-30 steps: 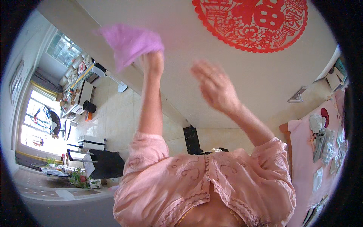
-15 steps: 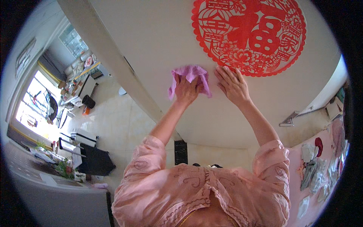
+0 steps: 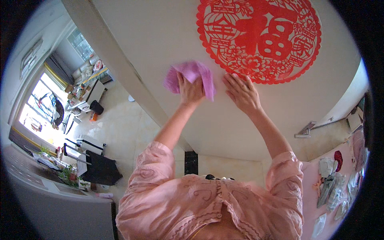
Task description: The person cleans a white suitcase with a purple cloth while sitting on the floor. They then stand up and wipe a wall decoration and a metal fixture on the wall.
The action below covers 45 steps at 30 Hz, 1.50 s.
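Observation:
A purple cloth lies bunched against a white door. My left hand grips it, the cloth spreading out past the fingers on both sides. To its right, my right hand rests flat on the door with fingers stretched out and nothing in it. Those fingertips reach the lower left rim of a round red paper-cut decoration stuck on the door.
A metal door handle sticks out at the right. The door's edge runs down the left. Beyond it stand a black suitcase and a black bin. Clothes and plastic packets lie on a pink surface at the right.
My left hand has moved slightly up and left with the cloth, which is folded differently. My right hand has shifted slightly left and down, still flat on the door.

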Available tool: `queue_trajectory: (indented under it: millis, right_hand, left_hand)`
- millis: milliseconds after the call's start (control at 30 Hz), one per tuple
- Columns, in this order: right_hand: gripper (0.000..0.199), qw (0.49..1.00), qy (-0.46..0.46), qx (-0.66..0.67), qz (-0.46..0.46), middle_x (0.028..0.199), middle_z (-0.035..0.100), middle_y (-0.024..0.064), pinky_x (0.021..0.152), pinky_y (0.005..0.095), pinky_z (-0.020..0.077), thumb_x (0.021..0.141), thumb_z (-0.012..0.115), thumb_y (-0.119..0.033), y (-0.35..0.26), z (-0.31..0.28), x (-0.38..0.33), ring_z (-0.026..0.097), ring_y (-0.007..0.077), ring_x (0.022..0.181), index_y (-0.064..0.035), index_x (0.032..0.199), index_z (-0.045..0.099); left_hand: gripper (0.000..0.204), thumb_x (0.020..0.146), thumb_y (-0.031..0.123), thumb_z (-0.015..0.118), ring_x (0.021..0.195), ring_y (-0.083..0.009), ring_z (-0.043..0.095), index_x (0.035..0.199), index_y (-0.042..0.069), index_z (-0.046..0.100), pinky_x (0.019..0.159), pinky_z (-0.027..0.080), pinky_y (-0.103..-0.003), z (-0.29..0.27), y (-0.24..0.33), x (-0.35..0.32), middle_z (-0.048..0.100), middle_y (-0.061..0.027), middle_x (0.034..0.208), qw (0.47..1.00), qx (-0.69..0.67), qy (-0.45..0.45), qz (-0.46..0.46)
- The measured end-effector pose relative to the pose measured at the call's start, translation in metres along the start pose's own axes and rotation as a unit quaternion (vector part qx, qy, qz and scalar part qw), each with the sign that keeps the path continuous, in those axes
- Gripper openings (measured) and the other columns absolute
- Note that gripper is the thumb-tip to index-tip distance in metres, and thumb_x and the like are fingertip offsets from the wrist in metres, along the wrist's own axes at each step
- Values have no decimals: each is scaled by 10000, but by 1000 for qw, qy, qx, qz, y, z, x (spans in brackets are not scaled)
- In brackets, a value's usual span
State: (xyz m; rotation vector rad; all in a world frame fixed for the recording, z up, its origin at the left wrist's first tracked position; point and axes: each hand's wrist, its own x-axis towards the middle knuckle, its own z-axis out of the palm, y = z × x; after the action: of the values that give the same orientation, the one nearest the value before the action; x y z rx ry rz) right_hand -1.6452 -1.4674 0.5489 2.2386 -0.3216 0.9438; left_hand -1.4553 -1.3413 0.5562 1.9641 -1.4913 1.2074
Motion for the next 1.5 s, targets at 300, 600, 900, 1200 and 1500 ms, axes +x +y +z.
queue_trajectory:
  millis: [300,600,900,1200,1500]
  right_hand:
    - [542,997,-34,-62,-44,1485,251,-54,1127,423,143,914,427,-399,3,10,-7,187,135,1375,-210,1411,321]
    - [536,998,-48,-26,-24,1504,196,-59,1140,362,130,936,389,-363,8,-11,-2,163,109,1382,-195,1432,271]
    - [586,982,-95,150,-62,1517,153,-37,1141,390,129,920,413,-258,16,-41,3,144,133,1392,-149,1451,190]
    - [614,967,41,141,210,1519,156,48,1116,502,93,886,485,-215,129,-64,-71,171,236,1390,-99,1436,240]
    - [720,952,78,94,280,1506,138,147,1114,518,58,880,525,-309,220,-52,-98,117,297,1398,-27,1437,166]
  left_hand:
    - [653,861,298,512,1374,-362,122,1392,29,245,1122,80,-468,1,-28,76,213,-189,1469,932,-151,330,-24]
    - [556,871,367,450,1293,-451,264,1331,57,416,1063,114,-629,-86,-29,157,354,-192,1397,982,15,183,-36]
    - [467,889,315,350,1167,-434,419,1170,-19,516,1022,270,-497,-119,-93,236,511,-264,1214,970,-96,15,-223]
    - [342,864,318,437,1137,-378,450,1036,69,596,1083,159,-481,-147,-15,358,585,-164,1148,941,50,333,-34]
    - [730,729,382,660,1265,-379,343,1320,41,400,1110,142,-512,-160,173,379,454,-228,1288,946,-66,296,117]
